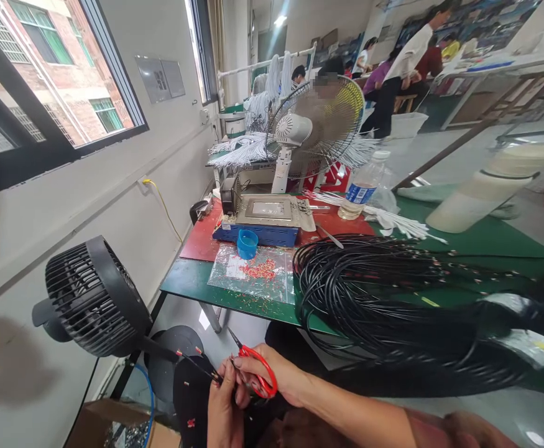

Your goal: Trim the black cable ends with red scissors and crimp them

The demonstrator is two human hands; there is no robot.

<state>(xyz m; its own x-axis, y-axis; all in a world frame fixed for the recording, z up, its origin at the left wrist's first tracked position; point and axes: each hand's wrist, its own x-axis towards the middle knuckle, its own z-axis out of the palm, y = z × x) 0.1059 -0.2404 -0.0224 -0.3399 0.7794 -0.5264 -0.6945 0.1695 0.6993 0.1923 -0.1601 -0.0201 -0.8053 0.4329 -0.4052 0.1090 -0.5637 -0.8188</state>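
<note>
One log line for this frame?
right hand: holds red scissors | left hand: pinches black wire | black cable bundle: on green table

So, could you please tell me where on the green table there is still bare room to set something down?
The green table is bare along its near-left edge, left of the plastic bag of red pieces, and on the far right beyond the black cable coil, before the white roll. The middle is crowded: blue machine, water bottle, white wires.
</note>
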